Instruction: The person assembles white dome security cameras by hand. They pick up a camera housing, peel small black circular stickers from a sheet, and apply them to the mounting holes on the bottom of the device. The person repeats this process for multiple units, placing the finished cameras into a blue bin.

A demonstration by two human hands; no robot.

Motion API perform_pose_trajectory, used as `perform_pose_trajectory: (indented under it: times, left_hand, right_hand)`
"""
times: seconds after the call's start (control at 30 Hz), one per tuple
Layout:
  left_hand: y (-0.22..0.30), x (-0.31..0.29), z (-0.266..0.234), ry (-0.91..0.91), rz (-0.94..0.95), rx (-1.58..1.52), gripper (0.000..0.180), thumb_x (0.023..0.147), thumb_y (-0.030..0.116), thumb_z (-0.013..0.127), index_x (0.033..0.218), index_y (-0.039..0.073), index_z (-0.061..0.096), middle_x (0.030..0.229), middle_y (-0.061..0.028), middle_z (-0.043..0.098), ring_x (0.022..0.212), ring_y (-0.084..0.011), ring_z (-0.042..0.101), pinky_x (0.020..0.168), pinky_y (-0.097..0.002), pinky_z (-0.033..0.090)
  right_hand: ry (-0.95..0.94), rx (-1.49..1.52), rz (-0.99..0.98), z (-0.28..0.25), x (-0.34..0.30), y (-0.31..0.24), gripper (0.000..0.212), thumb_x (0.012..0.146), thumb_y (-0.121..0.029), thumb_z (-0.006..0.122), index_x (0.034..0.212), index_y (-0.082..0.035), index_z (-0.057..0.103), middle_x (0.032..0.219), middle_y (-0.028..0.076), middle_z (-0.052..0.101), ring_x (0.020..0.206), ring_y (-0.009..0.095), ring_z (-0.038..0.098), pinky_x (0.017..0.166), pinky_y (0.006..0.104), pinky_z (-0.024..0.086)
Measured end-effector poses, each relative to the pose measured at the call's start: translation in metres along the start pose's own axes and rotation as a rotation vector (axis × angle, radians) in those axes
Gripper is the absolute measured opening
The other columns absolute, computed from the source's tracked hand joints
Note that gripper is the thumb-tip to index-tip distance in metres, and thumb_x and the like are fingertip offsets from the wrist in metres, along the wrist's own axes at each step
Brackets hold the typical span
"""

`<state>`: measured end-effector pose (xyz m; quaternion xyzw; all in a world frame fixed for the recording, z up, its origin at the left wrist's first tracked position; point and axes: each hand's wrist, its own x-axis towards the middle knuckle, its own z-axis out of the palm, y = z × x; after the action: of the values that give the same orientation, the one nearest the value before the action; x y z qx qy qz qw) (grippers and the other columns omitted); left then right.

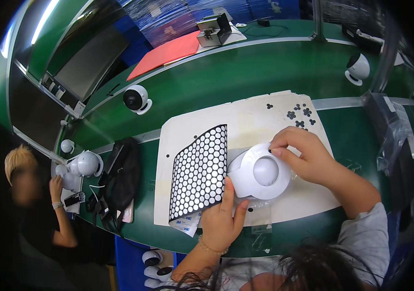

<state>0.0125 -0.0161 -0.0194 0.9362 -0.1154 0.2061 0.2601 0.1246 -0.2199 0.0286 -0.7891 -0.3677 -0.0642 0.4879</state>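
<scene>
A white rounded camera [284, 177] lies with its ring-shaped base [248, 167] facing up on a cream board. Over the base's upper edge, my right hand [309, 157] pinches a small black round pad [270, 150] between thumb and index finger. My left hand [219, 223] holds a curved black sheet of white circles [199, 169] at its lower right corner. Its index finger and thumb rest against the camera's near left edge; its other fingers are hidden behind the sheet. White printed backing [185, 224] shows at the sheet's bottom edge.
Black pad clusters [299, 115] dot the cream board [178, 131]. Other white cameras stand behind it, at left [136, 99] and right [357, 69]. A black bag [122, 177] lies on the left. Another person [42, 208] handles white cameras there. A blue bin [125, 262] sits below.
</scene>
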Motion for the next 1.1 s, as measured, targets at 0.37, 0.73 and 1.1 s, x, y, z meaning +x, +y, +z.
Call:
perform_pose_trajectory:
  times: [0.37, 0.73, 1.1]
  left_hand:
    - [0.002, -0.004, 0.003, -0.035, -0.040, 0.027, 0.058, 0.077, 0.015, 0.061, 0.122, -0.011, 0.036, 0.090, -0.0254, 0.057, 0.064, -0.0320, 0.060, 0.055, -0.0354, 0.047]
    - [-0.002, -0.007, 0.006, -0.004, 0.033, 0.010, 0.058, 0.075, 0.010, 0.059, 0.123, -0.011, 0.034, 0.103, -0.0290, 0.053, 0.084, -0.0387, 0.059, 0.072, -0.0396, 0.047]
    - [-0.005, 0.002, 0.008, 0.046, 0.101, 0.071, 0.059, 0.076, 0.012, 0.060, 0.123, -0.011, 0.033, 0.089, -0.0264, 0.057, 0.070, -0.0379, 0.058, 0.066, -0.0408, 0.046]
  right_hand:
    - [0.132, -0.137, -0.190, 0.012, -0.020, 0.013, 0.021, 0.079, -0.006, 0.055, 0.099, -0.002, 0.058, 0.090, 0.012, 0.060, 0.083, 0.027, 0.056, 0.073, 0.0344, 0.045]
    - [0.147, -0.113, -0.174, 0.011, -0.024, 0.012, 0.028, 0.079, -0.007, 0.055, 0.106, -0.005, 0.056, 0.091, 0.013, 0.058, 0.082, 0.029, 0.055, 0.075, 0.0352, 0.044]
    - [0.127, -0.329, -0.398, 0.004, -0.013, 0.017, 0.036, 0.063, -0.002, 0.061, 0.099, -0.005, 0.060, 0.081, 0.009, 0.056, 0.075, 0.026, 0.052, 0.070, 0.0359, 0.042]
